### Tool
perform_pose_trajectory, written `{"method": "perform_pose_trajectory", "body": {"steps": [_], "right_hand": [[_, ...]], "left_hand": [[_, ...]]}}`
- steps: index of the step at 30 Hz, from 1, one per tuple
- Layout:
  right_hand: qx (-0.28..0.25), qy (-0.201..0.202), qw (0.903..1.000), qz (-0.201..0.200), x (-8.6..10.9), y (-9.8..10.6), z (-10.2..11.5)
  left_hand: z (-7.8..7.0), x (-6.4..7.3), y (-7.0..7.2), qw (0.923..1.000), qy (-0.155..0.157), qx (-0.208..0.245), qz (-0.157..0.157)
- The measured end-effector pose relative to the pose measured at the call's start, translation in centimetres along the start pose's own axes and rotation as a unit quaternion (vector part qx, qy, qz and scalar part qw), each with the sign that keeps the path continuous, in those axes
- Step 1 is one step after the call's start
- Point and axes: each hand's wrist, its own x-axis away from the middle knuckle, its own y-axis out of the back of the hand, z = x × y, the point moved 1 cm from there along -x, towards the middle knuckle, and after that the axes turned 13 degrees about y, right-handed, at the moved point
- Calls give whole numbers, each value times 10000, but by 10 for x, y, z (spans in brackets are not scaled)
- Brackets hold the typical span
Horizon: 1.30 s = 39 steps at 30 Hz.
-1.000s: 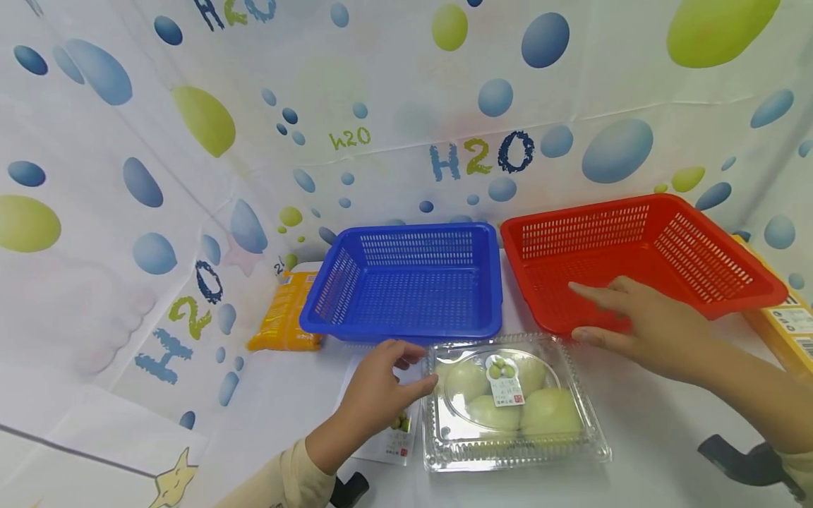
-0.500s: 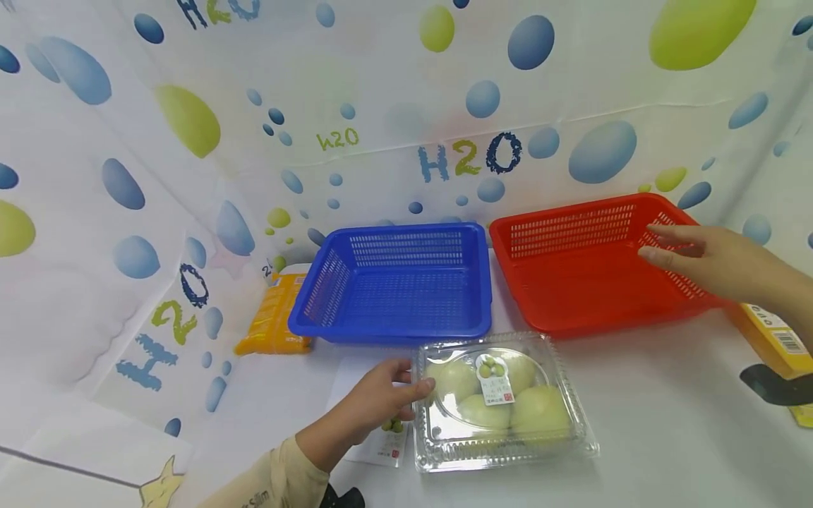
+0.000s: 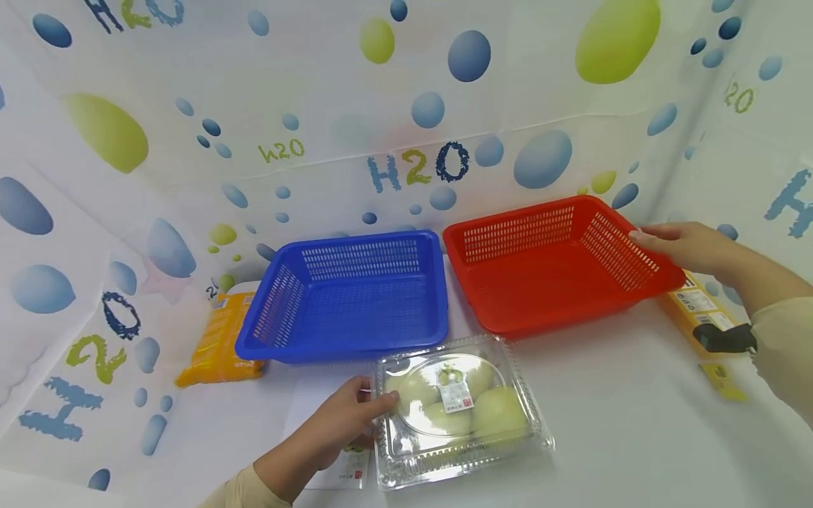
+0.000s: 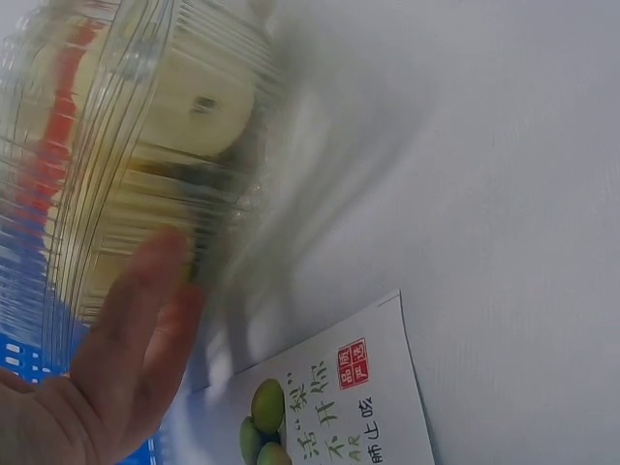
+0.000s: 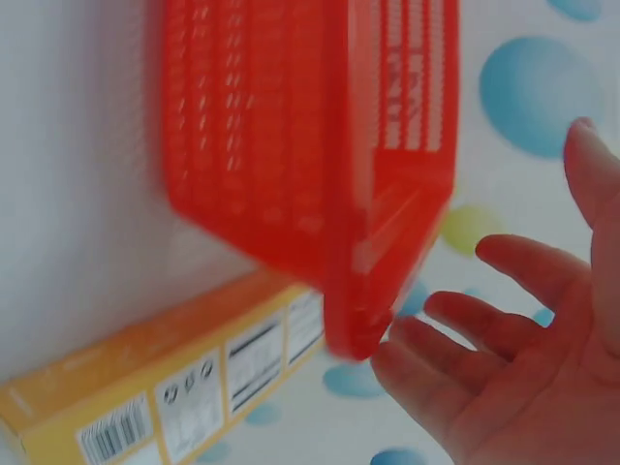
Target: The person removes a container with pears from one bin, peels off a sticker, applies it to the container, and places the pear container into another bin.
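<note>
A clear plastic clamshell box of pale pears (image 3: 457, 416) with a label on its lid lies at the front middle in the head view. My left hand (image 3: 352, 413) grips its left edge, thumb over the lid; the left wrist view shows fingers (image 4: 145, 320) against the ribbed side. At the right end of a red basket (image 3: 527, 321), my right hand (image 3: 692, 247) is beside the rim. In the right wrist view that hand (image 5: 513, 358) has its fingers spread near the rim's corner, with nothing held. Whether a fingertip touches the rim, I cannot tell.
A blue basket (image 3: 343, 349) stands left of the red one, behind the box. An orange packet (image 3: 222, 339) lies at far left. A printed card (image 4: 378, 407) lies under my left hand. A yellow-orange carton (image 3: 692, 310) and a small yellow packet (image 3: 724, 381) are at right.
My left hand has moved onto the box's left edge and taken hold of it. My right hand has moved right, from over the red basket to its right end. The head view has turned right.
</note>
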Motion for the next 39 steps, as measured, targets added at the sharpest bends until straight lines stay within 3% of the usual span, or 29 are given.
{"method": "perform_pose_trajectory", "body": {"steps": [10, 21, 26, 35, 39], "right_hand": [[-36, -7, 9998, 192, -12, -15, -13], [-183, 213, 9994, 178, -9, -18, -16], [-159, 57, 9997, 177, -10, -16, -18], [-585, -92, 9982, 31, 0, -27, -28], [-655, -76, 9978, -79, 2, -29, -30]], "left_hand": [[9, 1, 5, 9998, 149, 144, -82], [5, -3, 3, 9998, 128, 140, -7], [6, -8, 1, 9997, 192, 163, -21], [8, -11, -2, 9995, 267, 162, 44], [8, -12, 0, 9993, 260, 170, 213]]}}
